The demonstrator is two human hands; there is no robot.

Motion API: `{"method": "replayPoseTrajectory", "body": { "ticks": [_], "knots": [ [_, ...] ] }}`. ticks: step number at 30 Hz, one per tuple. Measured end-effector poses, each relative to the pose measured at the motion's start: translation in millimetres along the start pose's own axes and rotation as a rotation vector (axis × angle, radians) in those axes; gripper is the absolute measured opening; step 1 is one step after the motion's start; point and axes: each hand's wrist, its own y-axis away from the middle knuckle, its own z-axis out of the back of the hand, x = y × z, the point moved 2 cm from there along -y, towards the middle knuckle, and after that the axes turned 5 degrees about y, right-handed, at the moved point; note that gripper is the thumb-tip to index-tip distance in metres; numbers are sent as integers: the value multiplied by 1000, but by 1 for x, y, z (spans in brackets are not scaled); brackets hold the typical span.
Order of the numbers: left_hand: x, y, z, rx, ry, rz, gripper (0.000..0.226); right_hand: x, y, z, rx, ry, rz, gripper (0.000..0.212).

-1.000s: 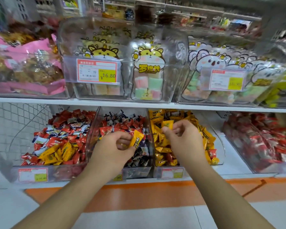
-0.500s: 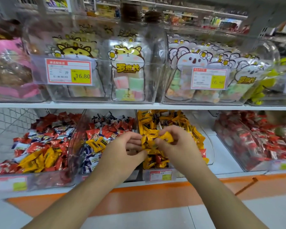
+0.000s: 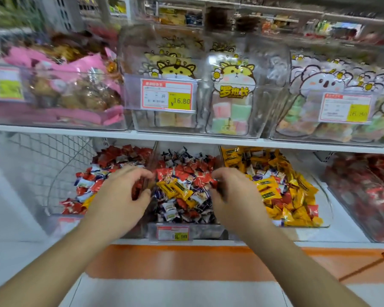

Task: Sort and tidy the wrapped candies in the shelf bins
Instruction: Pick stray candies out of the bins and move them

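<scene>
Two hands, left (image 3: 120, 196) & right (image 3: 233, 196), fingers curled, grip unclear, flanking mid bin's (image 3: 186, 229) candies (image 3: 182, 191).

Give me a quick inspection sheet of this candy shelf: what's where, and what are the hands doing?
Surface: white lower shelf carrying clear bins.
Job's things: middle bin holds mixed dark, red and white candies, with stray yellow candies on top; left bin mostly red; yellow bin mostly yellow with some red.
Clutter: nothing seen.
Hands: left hand and right hand over the middle bin, fingers curled; blur hides any grip.
Cables: nothing seen.
Surroundings: upper shelf with marshmallow bags, price tag, orange floor stripe.
</scene>
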Motion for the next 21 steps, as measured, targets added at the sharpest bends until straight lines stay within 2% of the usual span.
{"method": "replayPoseTrajectory", "body": {
  "ticks": [3, 5, 11, 12, 16, 21],
  "knots": [
    [13, 4, 2, 28, -12, -14, 37, 27, -14, -36, 154, -18, 53, 44],
    [20, 7, 3, 35, 0, -18, 43, 35, -27, -58, 211, 13, 8, 51],
    [27, 16, 2, 51, 44, -24, 52, 48, -54, -107, 135, 149, -44, 55],
    [28, 16, 2, 46, 54, -21, 52, 51, -56, -111, 137, 149, -51, 52],
    [29, 14, 1, 17, 77, -13, 52, 56, -64, -121, 104, 75, -97, 17],
    [29, 15, 2, 5, 83, 4, 52, 53, -57, -108, 118, -52, -95, 13]
  ]
}}
